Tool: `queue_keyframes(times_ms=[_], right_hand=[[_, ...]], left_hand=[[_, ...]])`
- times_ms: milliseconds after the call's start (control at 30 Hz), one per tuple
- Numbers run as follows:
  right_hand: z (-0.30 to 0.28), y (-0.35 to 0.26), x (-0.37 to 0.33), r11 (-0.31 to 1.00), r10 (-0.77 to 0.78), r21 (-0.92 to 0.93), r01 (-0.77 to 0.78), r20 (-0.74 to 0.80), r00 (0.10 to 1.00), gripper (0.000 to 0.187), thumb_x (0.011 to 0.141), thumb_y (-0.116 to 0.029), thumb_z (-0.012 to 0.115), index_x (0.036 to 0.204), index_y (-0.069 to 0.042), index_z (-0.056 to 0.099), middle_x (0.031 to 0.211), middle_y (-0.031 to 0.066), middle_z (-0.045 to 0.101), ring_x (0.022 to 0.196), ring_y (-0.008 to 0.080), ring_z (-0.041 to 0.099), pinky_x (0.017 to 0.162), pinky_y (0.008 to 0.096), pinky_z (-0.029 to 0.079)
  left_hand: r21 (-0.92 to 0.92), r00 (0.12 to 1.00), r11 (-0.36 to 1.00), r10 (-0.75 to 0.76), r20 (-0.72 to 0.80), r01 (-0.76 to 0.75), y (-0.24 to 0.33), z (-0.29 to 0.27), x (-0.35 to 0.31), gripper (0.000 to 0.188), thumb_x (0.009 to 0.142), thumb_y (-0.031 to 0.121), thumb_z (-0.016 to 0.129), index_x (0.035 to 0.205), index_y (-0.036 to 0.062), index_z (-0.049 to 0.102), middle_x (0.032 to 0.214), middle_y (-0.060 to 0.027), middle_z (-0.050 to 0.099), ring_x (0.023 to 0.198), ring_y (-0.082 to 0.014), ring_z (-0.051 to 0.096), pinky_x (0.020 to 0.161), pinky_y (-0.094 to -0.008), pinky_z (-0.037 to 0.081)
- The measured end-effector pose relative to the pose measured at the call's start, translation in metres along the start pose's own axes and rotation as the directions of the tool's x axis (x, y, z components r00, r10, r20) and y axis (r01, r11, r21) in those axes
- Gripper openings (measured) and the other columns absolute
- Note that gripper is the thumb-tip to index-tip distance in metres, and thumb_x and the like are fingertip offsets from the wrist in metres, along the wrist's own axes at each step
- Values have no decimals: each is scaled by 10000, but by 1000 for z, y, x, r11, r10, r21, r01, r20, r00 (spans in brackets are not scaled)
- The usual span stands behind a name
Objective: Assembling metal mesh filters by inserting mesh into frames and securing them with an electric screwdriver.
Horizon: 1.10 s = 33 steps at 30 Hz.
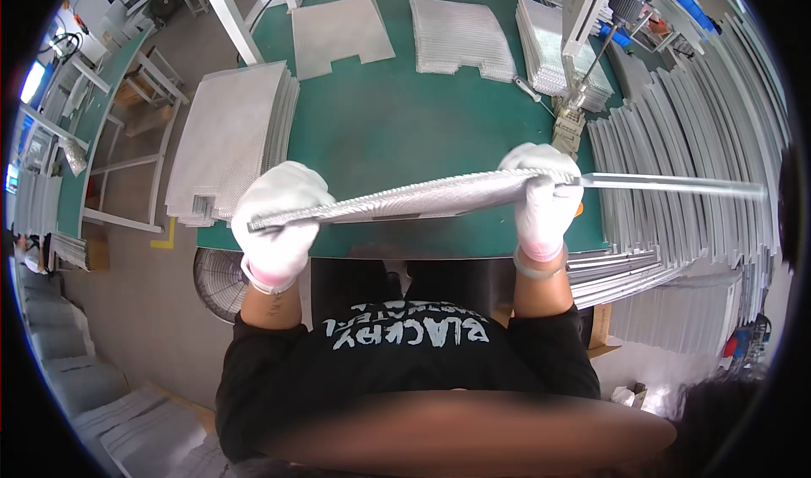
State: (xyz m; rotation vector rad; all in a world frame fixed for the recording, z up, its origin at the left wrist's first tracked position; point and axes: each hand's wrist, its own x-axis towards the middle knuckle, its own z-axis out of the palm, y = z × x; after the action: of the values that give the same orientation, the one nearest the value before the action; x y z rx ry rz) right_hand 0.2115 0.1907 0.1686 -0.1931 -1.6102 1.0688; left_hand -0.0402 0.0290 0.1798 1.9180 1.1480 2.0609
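Observation:
My left hand (pixel 283 220), in a white glove, is closed on the left end of a thin silvery mesh panel (pixel 422 197). The panel is seen nearly edge-on, raised over the front edge of the green work table (pixel 405 123). At its other end my right hand (pixel 541 207), also gloved, is closed on the panel. A long, narrow metal strip (pixel 676 185) sticks out to the right from my right hand. Whether that strip is joined to the panel, my fingers hide.
Stacked mesh panels stand at the left (pixel 228 131), back middle (pixel 462 34) and back right (pixel 553 47); a notched sheet (pixel 338 32) lies between. A screwdriver (pixel 530 89) lies near a metal fixture (pixel 569 127) under a spindle tool (pixel 629 5). Metal strips (pixel 684 157) crowd the right side. A fan (pixel 220 282) stands below left.

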Motion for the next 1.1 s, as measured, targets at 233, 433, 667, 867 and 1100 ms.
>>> queue_keyframes(times_ms=[233, 433, 667, 867, 1100], right_hand=[[1, 6, -3, 988, -78, 135, 74, 26, 997, 84, 887, -19, 576, 927, 30, 631, 856, 148, 663, 744, 222, 631, 691, 323, 510], [3, 15, 14, 997, 77, -16, -78, -72, 994, 102, 900, 11, 548, 959, 39, 626, 932, 115, 661, 848, 164, 591, 801, 278, 467], [-2, 30, 15, 990, 119, -60, -127, -120, 986, 228, 991, -215, 604, 1072, -3, 626, 1002, 39, 650, 927, 122, 566, 879, 289, 437], [0, 28, 14, 990, 128, -43, -134, -117, 985, 202, 990, -193, 601, 1066, -8, 627, 1002, 38, 646, 931, 119, 564, 879, 288, 436], [5, 17, 13, 991, 137, 17, -136, -151, 979, 112, 931, -45, 583, 997, 27, 638, 943, 44, 635, 838, 97, 533, 793, 241, 433]], left_hand=[[-20, 997, 999, 24, -70, -25, -10, -1, -12, 257, 898, 189, 683, 769, -23, 613, 700, -115, 607, 627, -238, 569, 600, -360, 460], [100, 839, 853, -472, -270, 512, -81, 11, -122, 348, 725, 53, 794, 1030, -32, 650, 885, -161, 685, 821, -323, 671, 766, -390, 535], [584, 739, 584, -672, -42, 564, -88, -2, -145, 397, 693, 128, 838, 1013, -26, 662, 910, -197, 707, 862, -358, 689, 759, -394, 541], [563, 722, 556, -683, -110, 611, -92, -2, -146, 370, 709, 170, 836, 1011, 15, 688, 916, -173, 713, 843, -334, 696, 748, -377, 540], [568, 640, 589, -756, 135, 575, -94, -29, -141, 376, 771, 141, 797, 1102, 16, 669, 991, -182, 715, 916, -314, 703, 802, -358, 542]])
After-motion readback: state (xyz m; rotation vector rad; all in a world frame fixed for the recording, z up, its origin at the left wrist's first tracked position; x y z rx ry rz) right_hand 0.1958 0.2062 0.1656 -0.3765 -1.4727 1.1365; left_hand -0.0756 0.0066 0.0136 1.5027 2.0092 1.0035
